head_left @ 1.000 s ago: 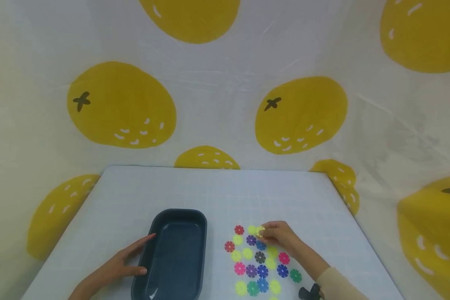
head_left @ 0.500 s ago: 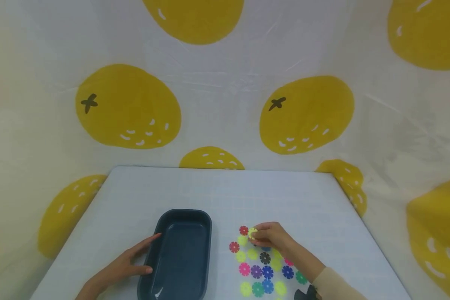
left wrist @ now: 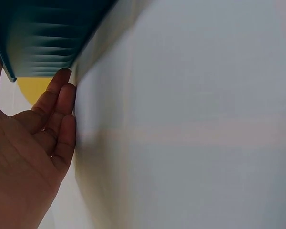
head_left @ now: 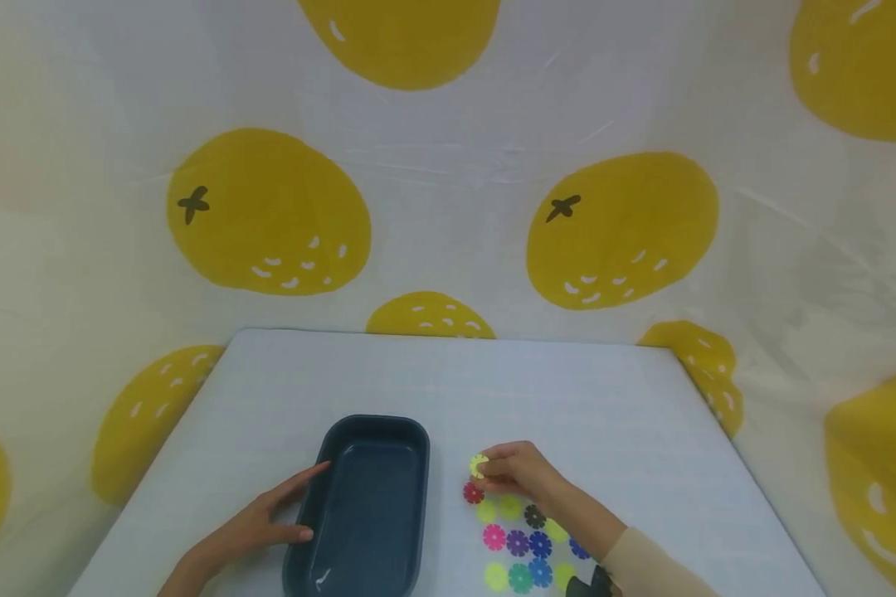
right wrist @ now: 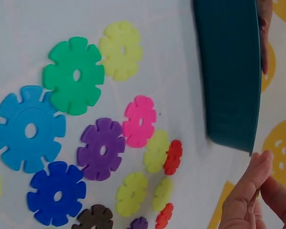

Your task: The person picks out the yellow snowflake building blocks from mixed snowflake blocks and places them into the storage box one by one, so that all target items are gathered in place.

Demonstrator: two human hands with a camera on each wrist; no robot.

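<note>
My right hand (head_left: 523, 474) pinches a yellow notched plastic disc (head_left: 479, 466) between thumb and fingers, above the table and to the right of the dark blue tray (head_left: 366, 514). In the right wrist view the fingertips hide most of that disc. My left hand (head_left: 250, 531) rests against the tray's left side, fingers fairly straight and thumb on the near part of the rim. The left wrist view shows the left fingers (left wrist: 62, 102) by the tray's outer wall (left wrist: 47, 33). Below the right hand lie several discs, among them a pink one (head_left: 494, 537) and a purple one (right wrist: 101, 149).
A red disc (head_left: 474, 492) lies just below the held disc. Green (right wrist: 74, 75) and light blue (right wrist: 29, 130) discs lie nearer the front. White cloth covers the table (head_left: 448, 373). Behind it hangs a curtain (head_left: 448, 191) printed with yellow fruit.
My right hand has moved left toward the tray, carrying the yellow disc away from the back of the group. The left hand stays at the tray. The head view has turned slightly left.
</note>
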